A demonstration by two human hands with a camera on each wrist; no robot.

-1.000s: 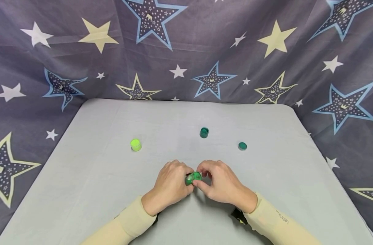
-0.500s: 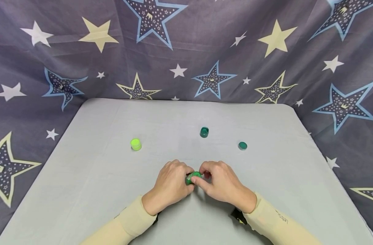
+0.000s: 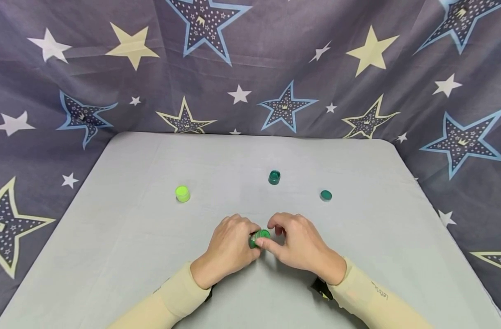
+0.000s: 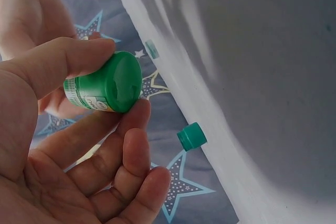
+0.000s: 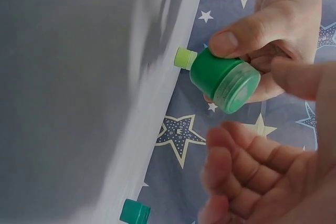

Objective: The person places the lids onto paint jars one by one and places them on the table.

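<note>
My left hand (image 3: 231, 244) pinches a small green paint jar (image 4: 113, 82) between thumb and fingers. The jar lies tipped, its base in front of the left wrist camera and its see-through lid (image 5: 239, 88) turned toward my right hand (image 3: 301, 242). That right hand is spread loosely around the lid end, its thumb and curved fingers standing apart from the lid in the right wrist view. From the head, the right thumb overlaps the jar. Beyond the hands stands a dark green jar (image 3: 274, 177) without its lid, and a dark green lid (image 3: 326, 195) lies to its right.
A lime-green jar (image 3: 182, 194) stands on the left part of the table (image 3: 131, 256), which is covered with pale grey cloth. A dark star-print curtain (image 3: 250, 68) hangs around the back and sides.
My right hand's fingers have lifted and opened away from the lid, while its thumb has shifted left over the jar. The left hand keeps its grip in place.
</note>
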